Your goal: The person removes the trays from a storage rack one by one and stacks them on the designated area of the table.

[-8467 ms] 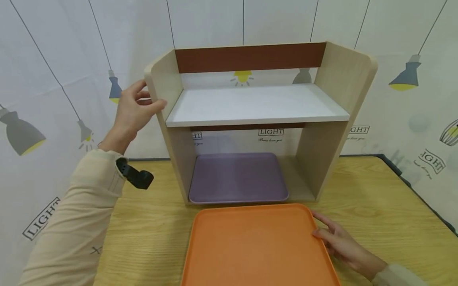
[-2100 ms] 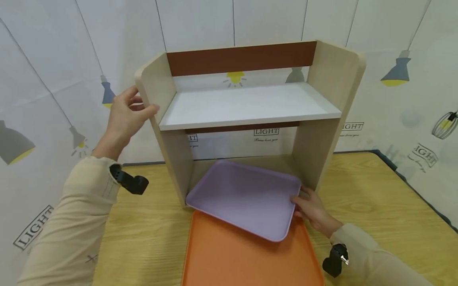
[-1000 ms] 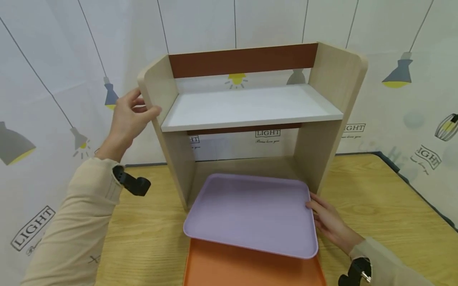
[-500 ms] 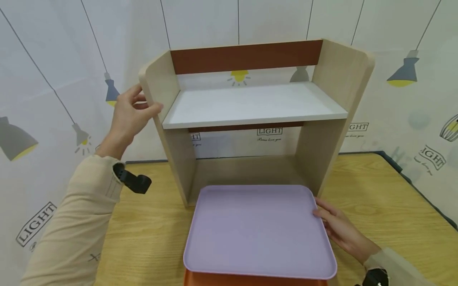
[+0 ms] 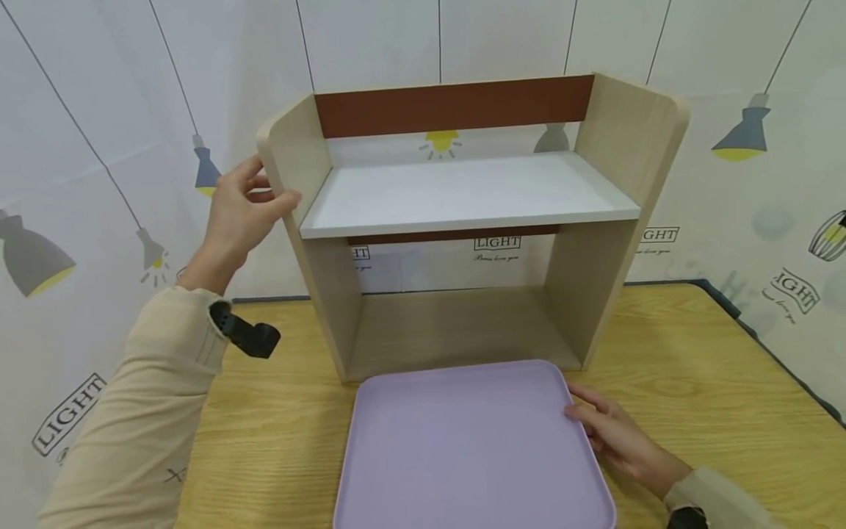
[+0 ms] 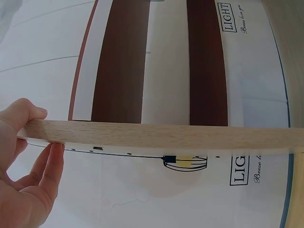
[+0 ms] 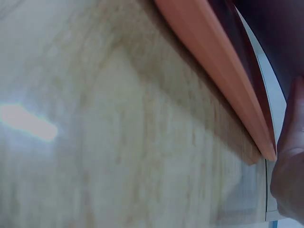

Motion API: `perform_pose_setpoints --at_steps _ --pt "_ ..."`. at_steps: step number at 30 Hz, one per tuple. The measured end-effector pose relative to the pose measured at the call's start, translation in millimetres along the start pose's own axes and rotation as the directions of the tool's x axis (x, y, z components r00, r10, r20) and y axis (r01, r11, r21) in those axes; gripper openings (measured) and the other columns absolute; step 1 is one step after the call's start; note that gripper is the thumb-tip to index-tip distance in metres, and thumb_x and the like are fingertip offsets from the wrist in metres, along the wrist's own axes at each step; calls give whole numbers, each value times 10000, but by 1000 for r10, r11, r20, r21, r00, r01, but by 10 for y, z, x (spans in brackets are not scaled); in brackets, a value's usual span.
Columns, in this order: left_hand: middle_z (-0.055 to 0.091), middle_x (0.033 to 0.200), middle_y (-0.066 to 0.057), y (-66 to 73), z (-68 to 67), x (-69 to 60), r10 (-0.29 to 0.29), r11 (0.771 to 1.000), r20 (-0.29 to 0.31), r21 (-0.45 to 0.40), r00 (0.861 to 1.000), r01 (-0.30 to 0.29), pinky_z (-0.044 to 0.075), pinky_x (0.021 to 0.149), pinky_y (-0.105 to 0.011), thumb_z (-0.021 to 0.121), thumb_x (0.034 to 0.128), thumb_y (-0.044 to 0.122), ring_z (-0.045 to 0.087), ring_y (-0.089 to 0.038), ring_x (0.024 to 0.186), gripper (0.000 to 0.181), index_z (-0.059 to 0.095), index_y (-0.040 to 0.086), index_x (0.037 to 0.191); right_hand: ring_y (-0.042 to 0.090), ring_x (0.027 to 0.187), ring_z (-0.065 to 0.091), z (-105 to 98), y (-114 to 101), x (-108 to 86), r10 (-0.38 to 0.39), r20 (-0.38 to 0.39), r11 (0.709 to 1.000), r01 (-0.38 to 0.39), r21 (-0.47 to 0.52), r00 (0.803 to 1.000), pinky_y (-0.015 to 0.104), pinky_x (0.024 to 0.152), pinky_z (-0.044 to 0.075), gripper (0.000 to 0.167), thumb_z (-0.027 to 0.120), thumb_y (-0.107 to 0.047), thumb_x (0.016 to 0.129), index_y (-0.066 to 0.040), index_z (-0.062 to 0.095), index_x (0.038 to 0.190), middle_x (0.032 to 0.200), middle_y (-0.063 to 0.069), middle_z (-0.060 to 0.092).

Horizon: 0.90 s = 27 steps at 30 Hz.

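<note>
A light purple tray (image 5: pixel 463 448) is in front of the wooden shelf unit (image 5: pixel 615 176), at the bottom of the head view. My right hand (image 5: pixel 624 444) pinches its right rim, thumb on top. Beneath the purple tray, the orange tray (image 7: pixel 213 57) shows in the right wrist view, lying on the table; the head view hides it. My left hand (image 5: pixel 241 217) grips the front edge of the unit's left side panel. The left wrist view has that panel (image 6: pixel 156 136) between thumb and fingers.
The unit has a white upper board (image 5: pixel 469 195), a brown back rail (image 5: pixel 456 106) and a wooden bottom board (image 5: pixel 456 330). It stands on a wood-grain table (image 5: pixel 694 360). Behind hangs a white lamp-print sheet (image 5: pixel 377 37).
The purple tray has come out of the lower compartment toward me and over the orange tray, turning straight, in my right hand. My left hand has stayed on the side panel.
</note>
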<state>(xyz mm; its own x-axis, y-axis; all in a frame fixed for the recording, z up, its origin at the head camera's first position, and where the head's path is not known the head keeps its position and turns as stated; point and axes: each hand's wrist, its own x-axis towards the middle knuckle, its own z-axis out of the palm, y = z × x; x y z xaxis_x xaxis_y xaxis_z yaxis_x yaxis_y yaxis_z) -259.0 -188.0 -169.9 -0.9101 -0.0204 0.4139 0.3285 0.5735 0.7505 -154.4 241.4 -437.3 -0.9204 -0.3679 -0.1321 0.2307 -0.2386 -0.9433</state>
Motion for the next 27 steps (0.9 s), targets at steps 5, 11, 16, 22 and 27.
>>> perform_pose_setpoints --at_steps 5,11,16,22,27 --pt "482 1150 -146 -4 5 1 3 1000 0 1 1000 -3 431 868 -424 600 825 234 513 -286 1054 576 371 218 1353 33 625 557 1 11 15 14 -8 1000 -14 8 1000 158 526 448 304 479 -97 896 -343 494 1073 754 -46 618" --pt "487 1127 -141 3 -10 13 9 1000 -6 -1 1000 -9 439 859 -407 605 816 218 523 -276 1040 572 386 208 1345 108 771 614 -2 -53 24 42 -23 998 -44 -54 999 253 653 509 605 473 -115 905 -82 151 1416 894 -6 635" --pt "481 1135 -139 1 -22 12 1 1000 -1 3 1000 -1 434 864 -418 603 819 229 517 -276 1047 574 380 217 1348 190 861 611 18 -131 30 58 -25 974 -63 -216 998 365 712 509 709 469 -116 906 70 -29 1375 1047 105 591" --pt "475 1149 -142 -7 -8 7 0 1000 8 -1 1000 0 430 868 -428 595 826 232 512 -284 1052 573 370 222 1353 234 841 609 36 -177 39 44 -77 905 -72 -418 996 373 683 515 687 517 -137 885 120 85 1354 1062 222 548" --pt "476 1154 -139 -9 4 2 -2 1000 9 1 1000 2 430 870 -423 593 828 235 512 -280 1055 574 366 228 1355 202 710 586 66 -178 59 -17 -162 815 -80 -574 987 343 594 525 618 572 -108 846 135 248 1313 928 143 539"
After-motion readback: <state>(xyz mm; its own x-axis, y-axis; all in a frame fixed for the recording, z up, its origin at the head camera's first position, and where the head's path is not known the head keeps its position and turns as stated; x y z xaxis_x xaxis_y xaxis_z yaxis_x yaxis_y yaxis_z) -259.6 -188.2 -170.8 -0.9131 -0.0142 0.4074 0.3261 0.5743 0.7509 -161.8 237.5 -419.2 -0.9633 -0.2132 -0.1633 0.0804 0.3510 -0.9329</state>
